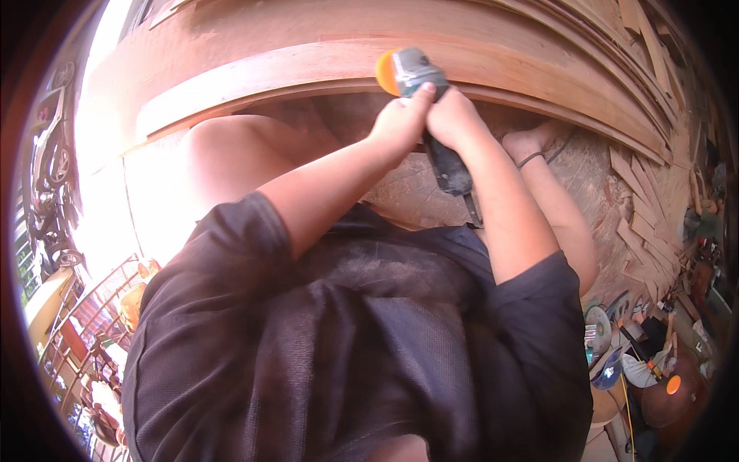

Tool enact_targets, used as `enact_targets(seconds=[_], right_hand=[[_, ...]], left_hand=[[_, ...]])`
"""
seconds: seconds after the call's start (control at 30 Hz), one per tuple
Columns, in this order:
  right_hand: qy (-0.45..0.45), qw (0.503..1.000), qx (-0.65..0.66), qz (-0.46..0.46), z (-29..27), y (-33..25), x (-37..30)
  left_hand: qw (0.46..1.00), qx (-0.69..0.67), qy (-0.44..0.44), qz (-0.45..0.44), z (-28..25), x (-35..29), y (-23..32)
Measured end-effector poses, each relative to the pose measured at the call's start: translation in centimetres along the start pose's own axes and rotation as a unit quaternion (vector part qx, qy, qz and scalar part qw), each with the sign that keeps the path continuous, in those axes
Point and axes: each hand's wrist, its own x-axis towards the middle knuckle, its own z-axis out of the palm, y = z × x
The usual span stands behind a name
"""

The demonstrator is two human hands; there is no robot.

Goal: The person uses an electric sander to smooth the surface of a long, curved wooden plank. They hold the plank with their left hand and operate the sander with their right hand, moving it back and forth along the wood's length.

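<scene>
The dusty, brown, rough-looking floor (408, 186) shows between the person's legs and off to their right. Over on that right side, flat, pale tan wooden offcuts (643, 239) lie on it in a loose, overlapping spread. Nearer me there's a jumble, with a round, pale grey disc (596, 323) in it. Long, smooth, reddish-tan wooden planks (292, 65) stretch across the far side; what they rest on, I can't make out.

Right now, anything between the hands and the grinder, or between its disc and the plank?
Nothing visible: the left hand and right hand grip the grinder directly, and no object shows between its yellow-orange disc and the wooden plank. Can't tell whether disc and wood touch.
</scene>
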Motion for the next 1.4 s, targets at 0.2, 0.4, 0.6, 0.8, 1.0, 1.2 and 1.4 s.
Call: enact_targets(seconds=[0.2, 0.4, 0.6, 0.8, 1.0, 1.2, 1.4], right_hand=[[0.118, 0.967, 0.212, 0.076, -4.3, 11.4, 0.5], [0.126, 0.966, 0.216, 0.059, -3.0, 8.3, 0.5], [-0.029, 0.999, 0.028, 0.005, 2.3, -5.8, -1.2], [-0.033, 0.998, -0.04, -0.034, 4.7, -9.8, -2.3], [0.044, 0.998, 0.02, 0.039, 1.0, -1.4, -2.1], [0.129, 0.945, 0.276, 0.117, -2.9, 7.6, -0.6], [0.093, 0.991, 0.096, 0.017, -1.0, 1.0, 3.3]], left_hand=[[0.978, 0.157, -0.128, -0.058, 8.8, 4.8, 1.3], [0.985, 0.141, -0.095, -0.043, 6.8, 5.1, 1.1], [0.996, -0.037, 0.068, 0.045, -4.9, 0.0, -0.3], [0.991, -0.071, 0.116, -0.002, -9.0, -2.8, -1.3], [0.999, 0.04, -0.033, 0.008, -1.8, 1.0, -1.6], [0.968, 0.228, -0.101, -0.021, 7.2, 5.4, 1.7], [0.996, 0.066, -0.052, -0.01, -0.2, 6.8, 1.3]])
